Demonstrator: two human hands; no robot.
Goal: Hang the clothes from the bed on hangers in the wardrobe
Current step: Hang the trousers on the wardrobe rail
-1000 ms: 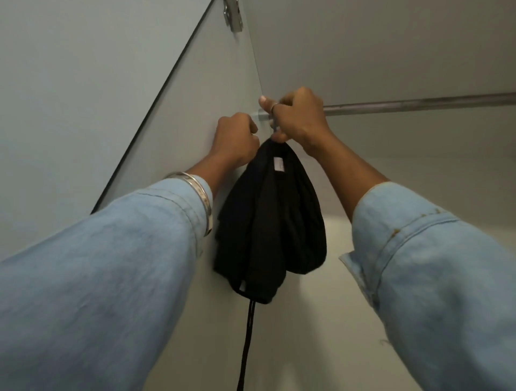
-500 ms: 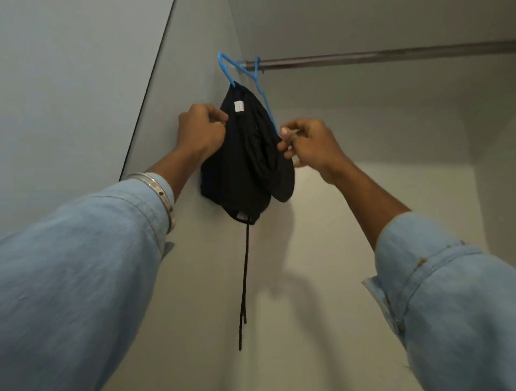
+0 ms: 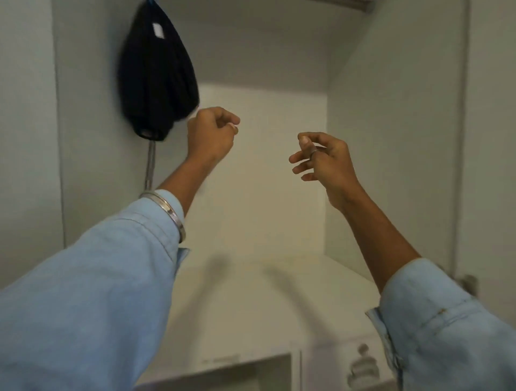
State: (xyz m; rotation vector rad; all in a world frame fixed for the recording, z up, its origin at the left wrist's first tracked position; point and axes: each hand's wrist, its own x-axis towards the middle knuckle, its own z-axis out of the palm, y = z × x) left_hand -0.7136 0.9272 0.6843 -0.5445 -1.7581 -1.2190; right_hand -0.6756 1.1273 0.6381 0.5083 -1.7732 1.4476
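1. Black garment (image 3: 156, 75): I log it hanging bunched in the upper left corner of the wardrobe, against the left side wall (image 3: 83, 139). A small white label shows near its top, and a thin dark cord (image 3: 150, 164) drops straight down from its lower edge.
2. Hanger: I see only a sliver of blue at the very top edge above the garment; I cannot tell its shape from here.
3. Wardrobe interior: I note pale grey-white panels, a lit back wall (image 3: 262, 167), and a flat shelf (image 3: 279, 301) below. A short stretch of rail (image 3: 349, 3) shows at the top right. A drawer front with a blurred metal fitting (image 3: 363, 368) sits at the bottom right.
4. Left hand (image 3: 212, 134): fingers curled into a loose fist, holding nothing. It sits just beside the garment's lower right edge; I cannot tell whether it touches the cloth. A silver bangle (image 3: 170, 215) rings the wrist above the light blue denim sleeve (image 3: 92, 293).
5. Right hand (image 3: 324, 159): fingers relaxed and slightly spread, empty, a ring on one finger. It is well apart from the garment, to its lower right.
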